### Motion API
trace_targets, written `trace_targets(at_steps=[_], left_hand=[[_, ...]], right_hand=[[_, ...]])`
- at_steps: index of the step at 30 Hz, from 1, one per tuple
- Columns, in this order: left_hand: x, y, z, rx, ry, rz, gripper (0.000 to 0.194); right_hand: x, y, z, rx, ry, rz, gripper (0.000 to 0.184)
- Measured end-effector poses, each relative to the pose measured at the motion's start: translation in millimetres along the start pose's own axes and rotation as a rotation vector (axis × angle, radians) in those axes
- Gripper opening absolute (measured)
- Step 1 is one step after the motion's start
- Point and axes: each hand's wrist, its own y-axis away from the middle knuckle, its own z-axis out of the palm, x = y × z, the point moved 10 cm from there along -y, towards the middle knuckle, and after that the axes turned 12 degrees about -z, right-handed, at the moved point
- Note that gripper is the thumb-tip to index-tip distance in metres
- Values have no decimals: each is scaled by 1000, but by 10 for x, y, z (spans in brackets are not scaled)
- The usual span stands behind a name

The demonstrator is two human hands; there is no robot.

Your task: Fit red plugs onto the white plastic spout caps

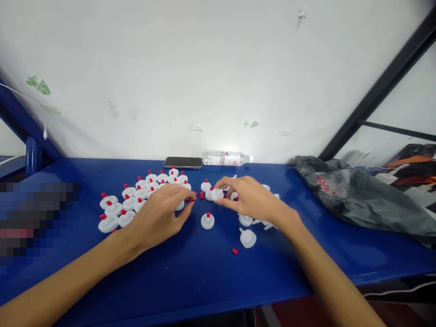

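Observation:
My left hand (166,206) is closed in a pinch, with a small red cap (195,195) at its fingertips. Thumb and fingers of my right hand (247,195) grip the rim of a white round lid (217,195). The two hands are a short way apart. Just behind that lid stand white lids with red tips, one of them (205,185) fully visible. Another red-tipped lid (207,221) sits alone in front. A few loose red caps (201,195) lie between my hands. A bare white lid with a spout (248,238) rests below my right hand, near a single red cap (235,250).
Several red-tipped white lids (126,218) stand grouped at left, partly behind my left hand. More white lids (245,220) lie under my right hand. A phone (183,162) and a plastic bottle (226,158) lie along the wall. A dark plastic bag (361,200) covers the right side of the blue table (177,286).

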Motion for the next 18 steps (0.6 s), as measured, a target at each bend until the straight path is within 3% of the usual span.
trace_targets(at_steps=[8, 18], left_hand=[[56, -1, -45, 35, 24, 28, 14], [88, 16, -83, 78, 45, 34, 11]], right_hand=[[-202, -36, -51, 135, 149, -156, 33], [-339, -57, 18, 123, 147, -206, 37]])
